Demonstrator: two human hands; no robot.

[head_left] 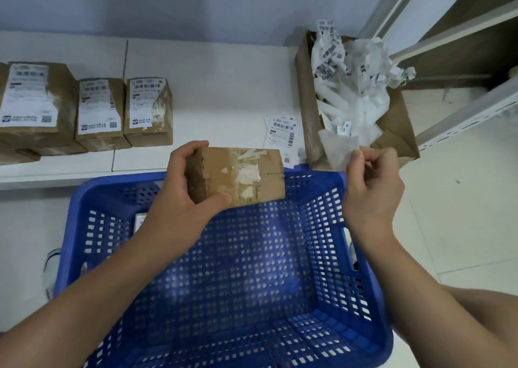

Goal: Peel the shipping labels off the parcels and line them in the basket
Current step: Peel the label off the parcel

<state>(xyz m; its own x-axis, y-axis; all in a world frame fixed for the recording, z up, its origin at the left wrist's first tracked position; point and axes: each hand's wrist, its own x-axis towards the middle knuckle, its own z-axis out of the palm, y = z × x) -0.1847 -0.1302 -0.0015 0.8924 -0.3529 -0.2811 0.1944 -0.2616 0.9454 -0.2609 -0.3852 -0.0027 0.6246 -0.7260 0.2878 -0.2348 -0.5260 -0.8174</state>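
Note:
My left hand (187, 182) grips a small brown cardboard parcel (246, 175) by its left end, above the far rim of the blue perforated basket (330, 255). Torn white label scraps cover the parcel's top. My right hand (370, 185) pinches a peeled white label (337, 150) over the front corner of the open scrap box (307, 93). Three labelled parcels (101, 109) stand in a row on the white shelf at the left. A white-topped item (139, 222) shows at the basket's left inner side, mostly hidden by my left forearm.
The scrap box at the right is heaped with crumpled peeled labels (356, 84). Loose printed labels (281, 133) lie on the white shelf (218, 87) beside it. A metal rack (462, 67) stands at the far right on the tiled floor (462, 213).

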